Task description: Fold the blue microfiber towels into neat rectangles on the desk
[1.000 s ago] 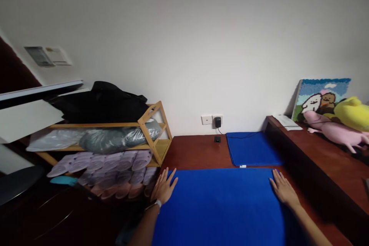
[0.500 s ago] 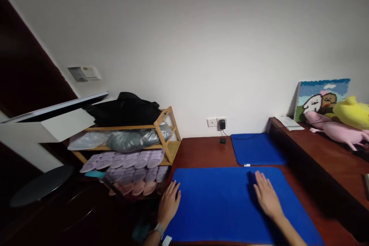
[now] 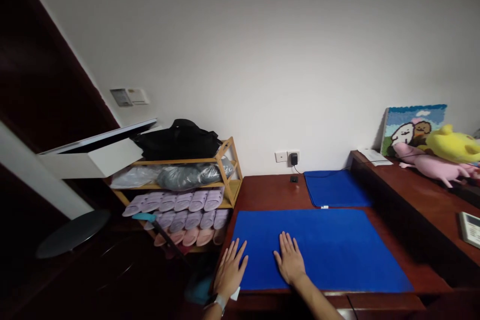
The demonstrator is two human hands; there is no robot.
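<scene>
A blue mat [image 3: 337, 250] lies flat along the front of the reddish-brown table. At its left edge rests my left hand [image 3: 230, 270], fingers stretched out, with a watch or bracelet on the wrist. My right hand [image 3: 290, 260] lies palm down on the mat, left of its middle, fingers extended. Neither hand holds anything. Near my left wrist a small white tag [image 3: 235, 293] sticks out from the mat's corner. Behind, a folded blue mat [image 3: 337, 187] lies against the wall side, with its own white tag [image 3: 324, 207].
Left stands a wooden rack [image 3: 228, 170] with slippers [image 3: 183, 200], plastic-wrapped items and a black bag [image 3: 180, 140]. A plugged-in adapter [image 3: 294, 158] trails a cable over the folded mat. On the raised right side are plush toys [image 3: 435, 162], a picture [image 3: 416, 127] and a calculator-like device [image 3: 470, 228].
My right hand has moved left across the mat, closer to my left hand. My left hand stays at the mat's left edge. The camera view has shifted slightly left.
</scene>
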